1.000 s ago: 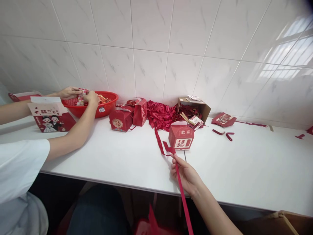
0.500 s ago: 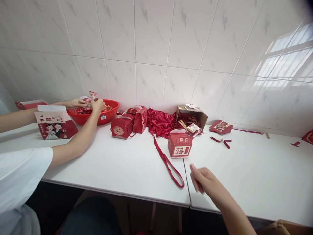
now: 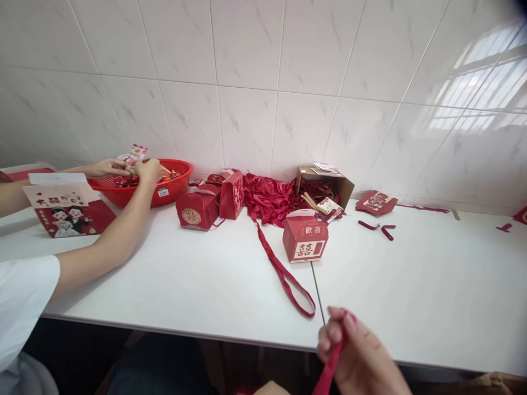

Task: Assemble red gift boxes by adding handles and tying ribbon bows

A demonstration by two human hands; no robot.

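My right hand (image 3: 362, 345) is at the table's front edge, thumb and fingers pinched on a red ribbon (image 3: 328, 373) that runs down out of view. A small piece of my left hand (image 3: 270, 389) shows at the bottom edge; its fingers are hidden. Beyond my right hand stands a closed red gift box (image 3: 305, 238) with a pale label and a rounded top. A second, looped red ribbon (image 3: 284, 271) lies on the white table (image 3: 197, 280), between that box and a heap of red ribbons (image 3: 269, 198).
A co-worker's hands (image 3: 142, 170) hold a small packet (image 3: 135, 155) above a red basket (image 3: 171, 192). Near them stands an open printed box (image 3: 78, 216). Other red boxes (image 3: 197, 207), a cardboard carton (image 3: 343, 189) and a flat red piece (image 3: 376, 203) sit toward the wall.
My right hand has come down and closer, and a red ribbon now shows in its fingers. A bit of my left hand has appeared at the bottom. The view has shifted slightly.
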